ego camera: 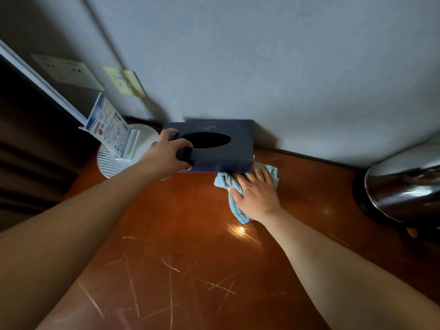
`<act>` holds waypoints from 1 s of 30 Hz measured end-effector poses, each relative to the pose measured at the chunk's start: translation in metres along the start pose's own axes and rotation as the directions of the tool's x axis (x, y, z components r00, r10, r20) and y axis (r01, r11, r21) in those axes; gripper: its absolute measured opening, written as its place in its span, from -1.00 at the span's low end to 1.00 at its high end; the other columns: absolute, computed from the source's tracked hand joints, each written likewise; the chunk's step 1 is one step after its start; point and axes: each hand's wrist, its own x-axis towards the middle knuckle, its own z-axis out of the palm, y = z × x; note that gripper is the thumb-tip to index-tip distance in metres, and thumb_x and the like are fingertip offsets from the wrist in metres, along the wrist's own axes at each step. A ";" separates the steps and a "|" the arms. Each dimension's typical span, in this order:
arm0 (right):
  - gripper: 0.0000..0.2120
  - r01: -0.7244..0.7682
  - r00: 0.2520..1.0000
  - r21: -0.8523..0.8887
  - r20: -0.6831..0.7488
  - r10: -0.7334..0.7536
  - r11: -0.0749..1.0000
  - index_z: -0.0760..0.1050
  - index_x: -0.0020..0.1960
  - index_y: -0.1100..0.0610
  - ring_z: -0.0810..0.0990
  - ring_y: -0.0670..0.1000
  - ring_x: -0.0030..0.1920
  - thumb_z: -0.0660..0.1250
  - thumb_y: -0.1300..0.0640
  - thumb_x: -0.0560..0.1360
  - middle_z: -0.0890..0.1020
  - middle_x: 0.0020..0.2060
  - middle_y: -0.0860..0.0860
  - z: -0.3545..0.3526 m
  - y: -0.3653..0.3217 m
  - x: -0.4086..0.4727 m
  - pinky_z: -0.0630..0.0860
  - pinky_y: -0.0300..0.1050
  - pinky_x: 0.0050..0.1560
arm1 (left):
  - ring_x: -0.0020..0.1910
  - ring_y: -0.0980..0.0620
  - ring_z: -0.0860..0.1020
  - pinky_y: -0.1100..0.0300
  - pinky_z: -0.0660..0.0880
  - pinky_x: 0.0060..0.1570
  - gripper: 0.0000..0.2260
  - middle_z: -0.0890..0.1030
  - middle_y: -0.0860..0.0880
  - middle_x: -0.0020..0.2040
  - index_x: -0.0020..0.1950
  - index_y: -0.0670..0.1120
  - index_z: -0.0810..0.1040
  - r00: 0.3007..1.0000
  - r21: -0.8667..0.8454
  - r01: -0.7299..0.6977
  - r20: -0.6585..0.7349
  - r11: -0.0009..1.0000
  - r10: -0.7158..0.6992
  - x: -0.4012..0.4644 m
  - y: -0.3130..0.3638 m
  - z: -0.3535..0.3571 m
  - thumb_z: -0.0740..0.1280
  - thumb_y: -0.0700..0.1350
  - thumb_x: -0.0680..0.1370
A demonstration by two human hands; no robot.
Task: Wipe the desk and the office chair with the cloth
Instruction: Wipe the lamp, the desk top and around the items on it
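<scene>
Desk [190,246] surface is lying bare and scratched in front of the one tissue box [214,148], its back edge meeting the wall behind the box. Left hand [166,156] is gripping the box's left end, fingers curled over it. Right hand [256,194] is pressing flat, fingers straight, on one blue cloth [234,206] just right of the box.
</scene>
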 end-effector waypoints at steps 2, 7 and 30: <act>-0.49 -0.024 1.000 0.010 0.005 0.024 1.000 0.36 0.48 -0.11 0.21 0.13 0.57 -0.01 -0.23 0.60 0.35 0.53 -0.01 -0.003 0.009 -0.007 0.08 0.20 0.57 | 0.36 -0.25 0.39 -0.11 0.41 0.36 -0.44 0.12 0.00 0.51 0.33 0.17 0.49 1.000 -0.028 -0.001 0.014 1.000 0.001 0.000 -0.002 0.006 0.58 0.09 0.37; -0.41 -0.128 0.992 -0.009 0.008 0.128 0.992 0.16 0.60 -0.12 0.11 0.11 0.61 -0.11 -0.25 0.61 0.16 0.62 -0.02 -0.017 0.076 -0.049 0.02 0.13 0.59 | 0.41 -0.24 0.33 -0.15 0.39 0.38 -0.44 0.11 0.00 0.52 0.34 0.18 0.49 1.000 -0.008 0.001 0.018 1.000 -0.001 0.000 -0.002 0.009 0.57 0.09 0.38; -0.43 0.067 0.993 -0.107 0.100 -0.056 0.992 0.40 0.45 -0.01 0.40 0.26 0.46 0.14 -0.27 0.54 0.50 0.43 0.14 -0.015 0.001 0.054 0.27 0.32 0.48 | 0.40 -0.10 0.33 -0.08 0.45 0.35 -0.53 0.11 0.16 0.51 0.29 0.15 0.53 0.991 -0.187 -0.135 -0.021 0.973 0.134 0.007 -0.006 -0.014 0.57 -0.04 0.42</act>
